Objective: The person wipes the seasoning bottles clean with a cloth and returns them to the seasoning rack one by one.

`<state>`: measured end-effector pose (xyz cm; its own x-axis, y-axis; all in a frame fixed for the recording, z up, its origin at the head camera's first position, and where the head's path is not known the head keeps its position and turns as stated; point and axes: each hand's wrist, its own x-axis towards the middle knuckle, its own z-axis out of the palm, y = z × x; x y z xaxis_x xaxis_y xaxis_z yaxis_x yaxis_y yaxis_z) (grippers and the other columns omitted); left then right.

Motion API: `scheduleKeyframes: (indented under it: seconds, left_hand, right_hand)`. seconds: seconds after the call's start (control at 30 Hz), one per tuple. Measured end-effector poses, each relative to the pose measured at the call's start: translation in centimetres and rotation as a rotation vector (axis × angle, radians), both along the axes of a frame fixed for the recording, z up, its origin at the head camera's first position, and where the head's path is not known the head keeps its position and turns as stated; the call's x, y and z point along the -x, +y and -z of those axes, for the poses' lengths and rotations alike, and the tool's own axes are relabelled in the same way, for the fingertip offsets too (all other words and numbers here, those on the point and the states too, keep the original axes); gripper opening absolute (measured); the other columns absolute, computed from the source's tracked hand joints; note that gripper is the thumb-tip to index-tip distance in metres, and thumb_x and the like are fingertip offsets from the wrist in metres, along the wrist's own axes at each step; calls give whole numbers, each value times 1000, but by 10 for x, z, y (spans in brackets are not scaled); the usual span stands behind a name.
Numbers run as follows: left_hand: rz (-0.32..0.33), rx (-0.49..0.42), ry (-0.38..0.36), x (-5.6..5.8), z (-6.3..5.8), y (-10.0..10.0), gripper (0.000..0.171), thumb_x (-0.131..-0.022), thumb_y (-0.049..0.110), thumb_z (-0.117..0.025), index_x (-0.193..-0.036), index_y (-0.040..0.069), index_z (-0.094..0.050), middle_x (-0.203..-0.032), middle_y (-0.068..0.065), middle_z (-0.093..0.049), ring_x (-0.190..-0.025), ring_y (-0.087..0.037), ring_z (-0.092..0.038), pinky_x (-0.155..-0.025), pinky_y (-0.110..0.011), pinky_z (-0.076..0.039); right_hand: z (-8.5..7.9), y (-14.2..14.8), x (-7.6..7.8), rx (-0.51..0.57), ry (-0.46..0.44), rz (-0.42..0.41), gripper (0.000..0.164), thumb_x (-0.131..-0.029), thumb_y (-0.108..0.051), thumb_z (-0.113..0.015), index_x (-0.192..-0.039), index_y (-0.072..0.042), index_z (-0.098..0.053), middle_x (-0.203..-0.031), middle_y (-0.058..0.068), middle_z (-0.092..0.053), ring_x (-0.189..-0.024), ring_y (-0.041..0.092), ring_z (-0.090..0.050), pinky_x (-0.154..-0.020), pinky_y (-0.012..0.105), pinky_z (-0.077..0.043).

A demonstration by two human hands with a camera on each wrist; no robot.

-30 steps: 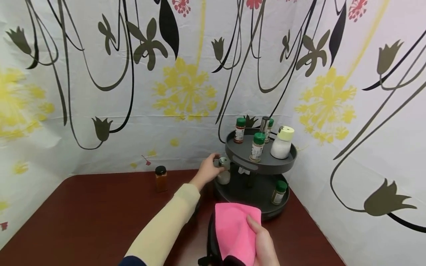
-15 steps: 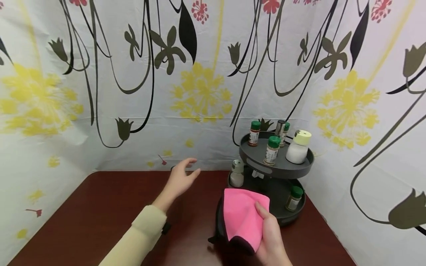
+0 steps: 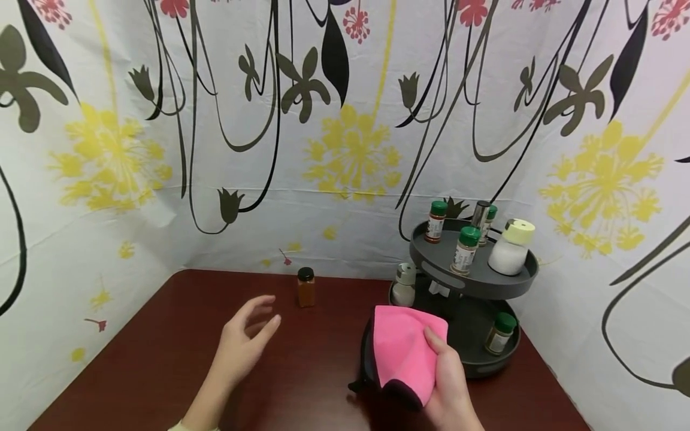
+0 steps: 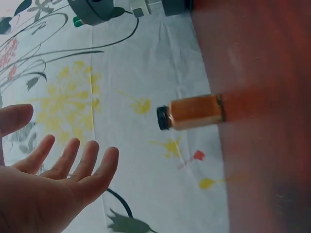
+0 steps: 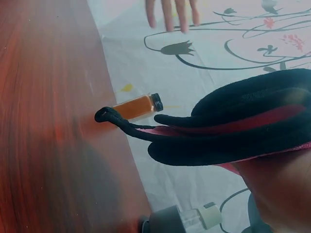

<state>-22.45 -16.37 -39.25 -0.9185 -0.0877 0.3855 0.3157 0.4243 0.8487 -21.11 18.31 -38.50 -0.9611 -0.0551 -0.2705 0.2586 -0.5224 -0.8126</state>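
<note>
A flower-printed sheet (image 3: 345,233) backs a dark red table (image 3: 183,335). The jar (image 3: 306,290), black-lidded with orange-brown contents, stands upright near the table's far edge, its long axis vertical. It lies ahead of the left hand (image 3: 237,347) and slightly to its right, apart from the fingers; this hand is the nearer of the two. Its fingers are loosely bent, thumb spread away, holding nothing. The right hand (image 3: 451,383) grips black-edged pink fabric (image 3: 404,347), thumb on top, in front of the two-tier rack (image 3: 471,286). The jar stands well left of that rack.
</note>
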Motion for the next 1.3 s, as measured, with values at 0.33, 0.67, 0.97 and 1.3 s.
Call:
scheduleKeyframes:
  seconds: [0.33,0.67,0.97,1.3]
  left_hand:
    - [-30,-11,-130,-22,15,-16,41,-104,32,-71,-143,24,-62,-144,-3,-66,-128,-21,-66,-102,-37,-59]
    - [34,191,-138,56,11,-18,44,-104,21,-70,-145,11,-60,-143,-16,-65,-129,-40,-65,-104,-55,-56]
    - [50,270,-312,152,25,6,81,-100,24,-75,-165,5,-31,-164,-26,-43,-148,-48,-47,-113,-63,-48]
    - [19,227,-355,190,49,29,88,-98,17,-78,-166,3,-26,-163,-30,-43,-148,-49,-46,-114,-64,-47]
  right_hand:
    - [-4,-2,12,-35,62,-24,51,-113,-48,-46,-155,-23,-35,-132,-15,-64,-120,1,-60,-104,23,-55]
    - [-9,-12,30,-116,45,-58,50,-110,-49,-53,-148,-18,-42,-117,-10,-66,-105,6,-63,-93,24,-57]
    - [-5,-19,26,-201,31,-82,56,-107,-49,-57,-148,-12,-47,-112,-5,-68,-99,9,-64,-86,28,-57]
    - [4,-8,19,-199,31,-48,55,-104,-50,-60,-143,-12,-49,-107,-5,-69,-94,8,-66,-84,29,-57]
